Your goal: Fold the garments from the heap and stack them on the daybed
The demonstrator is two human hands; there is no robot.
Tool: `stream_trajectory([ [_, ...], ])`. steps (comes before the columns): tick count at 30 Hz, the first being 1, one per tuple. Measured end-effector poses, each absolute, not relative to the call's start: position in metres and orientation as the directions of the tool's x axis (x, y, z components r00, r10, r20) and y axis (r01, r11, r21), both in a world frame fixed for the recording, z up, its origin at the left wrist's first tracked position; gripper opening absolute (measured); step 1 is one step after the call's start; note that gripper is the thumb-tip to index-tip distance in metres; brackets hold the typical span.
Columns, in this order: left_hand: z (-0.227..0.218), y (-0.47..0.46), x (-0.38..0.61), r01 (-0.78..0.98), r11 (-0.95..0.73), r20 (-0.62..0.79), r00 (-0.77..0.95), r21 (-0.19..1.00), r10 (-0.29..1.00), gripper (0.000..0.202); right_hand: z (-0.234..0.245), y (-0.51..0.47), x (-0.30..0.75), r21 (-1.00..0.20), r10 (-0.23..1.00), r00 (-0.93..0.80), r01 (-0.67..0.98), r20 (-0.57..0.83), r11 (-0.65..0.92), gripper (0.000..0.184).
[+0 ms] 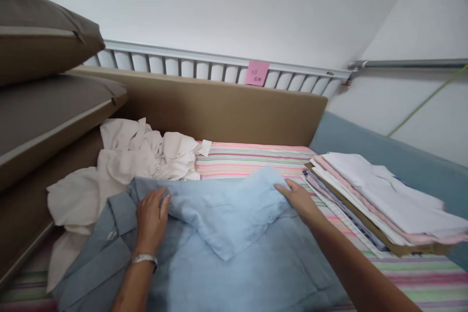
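A light blue shirt [234,234] lies spread on the striped bedsheet [248,158], collar to the left, one part folded over its middle. My left hand [150,219] pinches the folded edge near the collar. My right hand [300,200] grips the folded part's right corner. A bracelet sits on my left wrist.
A crumpled cream garment [120,165] lies at the left behind the shirt. A stack of folded shirts [383,200] sits at the right. Brown cushions [44,83] are piled at the far left, a tan headboard [226,107] stands behind, with a pink note [257,73] on the white rail.
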State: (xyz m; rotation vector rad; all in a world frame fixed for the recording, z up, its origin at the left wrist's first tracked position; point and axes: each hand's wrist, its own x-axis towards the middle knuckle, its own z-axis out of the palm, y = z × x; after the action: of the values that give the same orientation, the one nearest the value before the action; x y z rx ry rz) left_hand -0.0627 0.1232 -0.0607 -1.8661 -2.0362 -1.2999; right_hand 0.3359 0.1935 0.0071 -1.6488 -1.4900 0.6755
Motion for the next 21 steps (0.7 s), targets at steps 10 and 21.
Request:
stream_trajectory([
  [10, -0.066, 0.121, -0.052, 0.903, 0.065, 0.405, -0.254, 0.425, 0.878, 0.045, -0.051, 0.209, 0.374, -0.748, 0.873, 0.470, 0.624, 0.129, -0.226, 0.032],
  [21, -0.062, 0.122, -0.047, 0.911, 0.126, 0.315, -0.261, 0.392, 0.913, 0.048, -0.047, 0.221, 0.384, -0.683, 0.895, 0.434, 0.684, 0.098, -0.257, 0.034],
])
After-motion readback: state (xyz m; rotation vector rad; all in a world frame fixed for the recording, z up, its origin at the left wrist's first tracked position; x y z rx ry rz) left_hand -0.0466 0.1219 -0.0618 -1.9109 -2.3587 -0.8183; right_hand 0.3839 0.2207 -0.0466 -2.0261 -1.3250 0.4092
